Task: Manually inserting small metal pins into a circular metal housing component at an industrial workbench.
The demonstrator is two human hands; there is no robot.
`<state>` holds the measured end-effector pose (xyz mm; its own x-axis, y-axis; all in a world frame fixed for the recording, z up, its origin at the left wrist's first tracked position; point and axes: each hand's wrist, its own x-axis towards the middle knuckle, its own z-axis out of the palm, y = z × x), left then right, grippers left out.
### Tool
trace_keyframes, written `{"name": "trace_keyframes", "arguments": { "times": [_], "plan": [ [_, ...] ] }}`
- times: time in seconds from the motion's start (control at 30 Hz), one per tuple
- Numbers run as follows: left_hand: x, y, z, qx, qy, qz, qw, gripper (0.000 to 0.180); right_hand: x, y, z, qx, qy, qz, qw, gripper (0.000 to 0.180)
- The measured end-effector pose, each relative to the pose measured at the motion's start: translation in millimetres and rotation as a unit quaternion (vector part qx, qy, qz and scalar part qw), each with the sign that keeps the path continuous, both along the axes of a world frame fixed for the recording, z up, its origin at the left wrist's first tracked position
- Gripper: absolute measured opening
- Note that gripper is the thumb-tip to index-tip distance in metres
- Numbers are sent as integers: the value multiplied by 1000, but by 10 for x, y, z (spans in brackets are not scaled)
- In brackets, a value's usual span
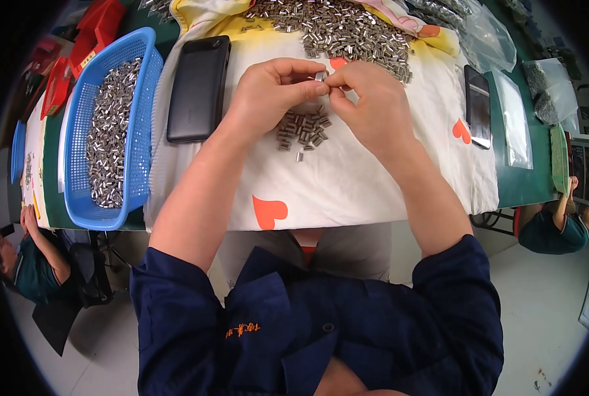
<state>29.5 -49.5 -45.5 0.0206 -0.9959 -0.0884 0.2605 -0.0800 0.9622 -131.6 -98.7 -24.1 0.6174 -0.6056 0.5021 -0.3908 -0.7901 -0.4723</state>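
Both hands meet over a white cloth (354, 191) printed with orange hearts. Between the thumb and fingers of my left hand (271, 89) is a small shiny metal cylinder (321, 76). The fingertips of my right hand (374, 99) pinch at the same spot, touching the cylinder's right side; whether they hold a second piece is hidden. Just below the hands lies a small heap of similar metal cylinders (302, 129), with a single cylinder (300, 157) apart at its near edge. Beyond the hands spreads a larger pile of metal cylinders (354, 36).
A blue plastic basket (74, 142) full of metal cylinders stands at left, beside a black power bank (199, 89). At right lie a phone (478, 109) and clear plastic bags (512, 119). Red bins (96, 30) sit far left. Other people work at both sides.
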Motion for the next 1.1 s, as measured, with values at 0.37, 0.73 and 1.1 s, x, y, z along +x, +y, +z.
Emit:
{"name": "trace_keyframes", "arguments": {
  "times": [0.37, 0.73, 1.1],
  "plan": [
    [-24, 41, 73, 16, -75, -41, 996, 25, -135, -240, 46, 291, -11, 37, 956, 11],
    [-28, 39, 50, 13, -130, -71, 989, 24, -27, -413, -243, -53, 116, -119, 985, 12],
    [29, 3, 31, 27, -17, -18, 999, 27, -104, -145, 95, 199, -13, -48, 979, 10]
  ]
}}
